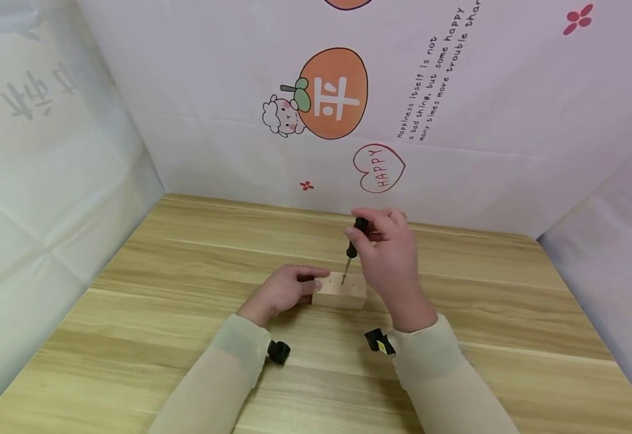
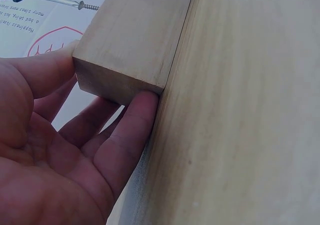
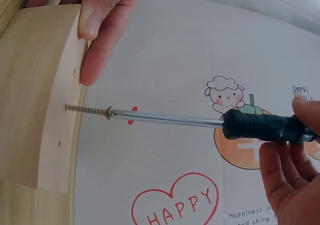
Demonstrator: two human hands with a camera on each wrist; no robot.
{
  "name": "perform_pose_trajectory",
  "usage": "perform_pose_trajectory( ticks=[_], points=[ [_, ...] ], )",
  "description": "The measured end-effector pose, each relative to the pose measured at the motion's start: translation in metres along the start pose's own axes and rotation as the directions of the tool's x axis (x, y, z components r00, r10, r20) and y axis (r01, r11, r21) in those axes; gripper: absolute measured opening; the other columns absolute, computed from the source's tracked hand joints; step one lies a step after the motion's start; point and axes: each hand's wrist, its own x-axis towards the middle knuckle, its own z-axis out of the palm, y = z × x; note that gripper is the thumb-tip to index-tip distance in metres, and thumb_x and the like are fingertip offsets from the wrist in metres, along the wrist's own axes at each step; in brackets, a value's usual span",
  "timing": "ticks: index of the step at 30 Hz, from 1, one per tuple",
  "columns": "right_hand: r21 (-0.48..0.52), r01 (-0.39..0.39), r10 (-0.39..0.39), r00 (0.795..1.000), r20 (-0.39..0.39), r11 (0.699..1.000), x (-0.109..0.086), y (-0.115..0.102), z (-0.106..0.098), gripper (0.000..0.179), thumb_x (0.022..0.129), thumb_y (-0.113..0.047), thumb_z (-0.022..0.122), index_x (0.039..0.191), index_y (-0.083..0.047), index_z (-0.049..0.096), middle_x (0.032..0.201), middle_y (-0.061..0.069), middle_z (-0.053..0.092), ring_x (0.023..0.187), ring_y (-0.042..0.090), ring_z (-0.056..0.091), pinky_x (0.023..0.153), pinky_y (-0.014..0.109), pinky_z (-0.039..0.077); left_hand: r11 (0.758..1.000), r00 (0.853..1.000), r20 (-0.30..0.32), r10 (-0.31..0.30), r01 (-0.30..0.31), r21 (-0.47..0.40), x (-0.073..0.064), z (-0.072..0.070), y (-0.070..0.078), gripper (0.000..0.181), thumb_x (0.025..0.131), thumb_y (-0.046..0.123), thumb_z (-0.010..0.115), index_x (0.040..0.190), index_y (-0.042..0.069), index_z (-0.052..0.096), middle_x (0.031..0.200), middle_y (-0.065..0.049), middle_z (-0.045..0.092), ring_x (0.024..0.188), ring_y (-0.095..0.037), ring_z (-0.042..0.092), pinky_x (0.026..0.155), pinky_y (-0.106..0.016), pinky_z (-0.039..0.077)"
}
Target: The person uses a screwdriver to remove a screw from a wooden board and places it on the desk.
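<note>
A pale wooden block (image 1: 339,300) lies on the table, a few small holes showing in its top face. My left hand (image 1: 285,290) holds the block's left end, with the thumb at the top edge and fingers against the end in the left wrist view. Between the fingers and thumb of my right hand (image 1: 392,256) is the black handle of a screwdriver (image 3: 250,125). Its metal shaft meets the head of a screw (image 3: 89,110), whose tip sits at the top face of the block. Most of the screw's thread is exposed, and the screwdriver leans slightly in the head view.
The wood-grain table (image 1: 158,313) spreads around both forearms. Behind it rises a white printed sheet (image 1: 229,157) with an orange fruit drawing and a red heart; pale sheets also hang at both sides. Black wrist cameras sit on both sleeves.
</note>
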Motion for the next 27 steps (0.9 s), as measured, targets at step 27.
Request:
perform_pose_trajectory(
  ticks=[27],
  points=[
    [0.063, -0.039, 0.035, 0.997, 0.064, 0.997, 0.0018, 0.0016, -0.0036, 0.037, 0.094, 0.003, 0.065, 0.13, -0.006, 0.065, 0.111, 0.008, 0.067, 0.097, 0.02, 0.068, 0.079, 0.035, 0.056, 1.0, 1.0, 0.0, -0.006, 0.006, -0.013, 0.0027, -0.001, -0.0018, 0.028, 0.099, 0.014, 0.065, 0.125, 0.017, 0.072, 0.129, -0.003, 0.062, 0.103, -0.018, 0.061, 0.082, -0.035, 0.054]
  ],
)
